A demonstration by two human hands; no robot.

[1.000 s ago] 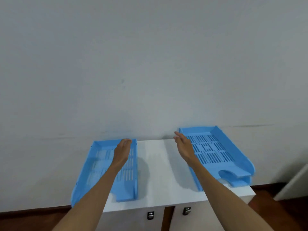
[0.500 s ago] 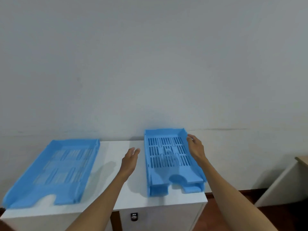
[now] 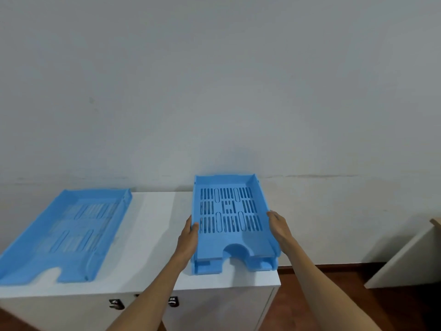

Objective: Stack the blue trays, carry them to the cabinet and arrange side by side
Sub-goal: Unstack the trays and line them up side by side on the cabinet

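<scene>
Blue trays sit on a white cabinet (image 3: 152,237) against a pale wall: a stack of them (image 3: 232,223) rests at the cabinet's right end, its notched front edge facing the person, while a single tray (image 3: 64,235) lies well apart at the left end. The left hand (image 3: 188,237) clasps the stack's left wall, thumb hooked over the rim; the right hand (image 3: 279,228) presses flat along its right wall, fingers together.
</scene>
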